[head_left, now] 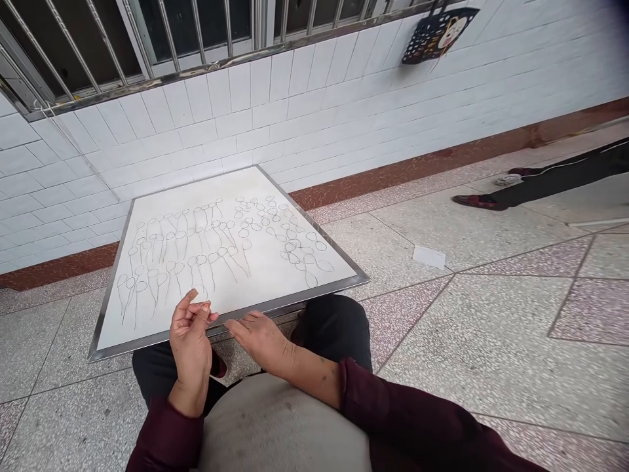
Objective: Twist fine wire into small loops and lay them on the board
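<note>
My left hand [190, 341] is raised over the near edge of a white board [265, 288], thumb and fingertips pinched together. A thin dark wire loop [201, 286] shows just above these fingertips and seems held in them. One finger has a tan wrap [193, 295] at its tip. My right hand [263, 341] is beside it at the metal edge, fingers drawn together; anything between them is too small to make out. On the left of the board are rows of loops with long tails [179, 267]. Rounder loops [289, 246] without clear tails lie scattered on the right.
The board has a grey metal rim [289, 299] and sits over my knees [339, 328]. Behind it is a white tiled wall [295, 118] with a barred window [196, 33] and a hanging dark basket [432, 39]. Another person's legs [550, 183] and a white paper [429, 256] are at right.
</note>
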A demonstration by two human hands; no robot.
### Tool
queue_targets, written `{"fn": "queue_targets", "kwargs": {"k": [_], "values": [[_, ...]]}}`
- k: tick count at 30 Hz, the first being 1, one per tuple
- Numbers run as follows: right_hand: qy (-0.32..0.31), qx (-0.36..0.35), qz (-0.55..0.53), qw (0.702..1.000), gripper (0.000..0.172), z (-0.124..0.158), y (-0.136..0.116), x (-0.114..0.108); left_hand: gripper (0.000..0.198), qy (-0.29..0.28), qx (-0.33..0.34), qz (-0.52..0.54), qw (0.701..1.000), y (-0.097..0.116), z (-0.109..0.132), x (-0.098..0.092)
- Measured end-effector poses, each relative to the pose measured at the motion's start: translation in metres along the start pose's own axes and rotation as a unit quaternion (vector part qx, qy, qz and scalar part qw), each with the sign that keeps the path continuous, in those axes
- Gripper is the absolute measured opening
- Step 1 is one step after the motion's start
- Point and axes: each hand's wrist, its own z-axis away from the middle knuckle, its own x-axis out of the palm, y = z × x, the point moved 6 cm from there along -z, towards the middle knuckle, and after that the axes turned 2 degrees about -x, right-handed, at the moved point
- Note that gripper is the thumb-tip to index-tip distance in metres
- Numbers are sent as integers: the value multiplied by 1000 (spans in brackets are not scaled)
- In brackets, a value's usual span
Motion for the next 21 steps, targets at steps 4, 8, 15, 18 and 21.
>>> {"fn": "queue_targets", "kwargs": {"k": [4,8,15,18,21], "values": [[-20,55,-32,998,20,3,2,4,41,5,15,9,1000,6,-7,6],[-63,86,-65,992,20,5,3,6,41,-4,16,5,1000,7,-11,15],[-40,89,85,992,22,-16,9,-6,36,-17,39,-45,998,0,-7,30],[-81,109,117,984,22,-23,14,-6,33,-14,42,-48,998,-3,-6,29],[-91,131,108,981,20,-21,22,-12,37,-16,33,-51,998,-5,-7,24]]}}
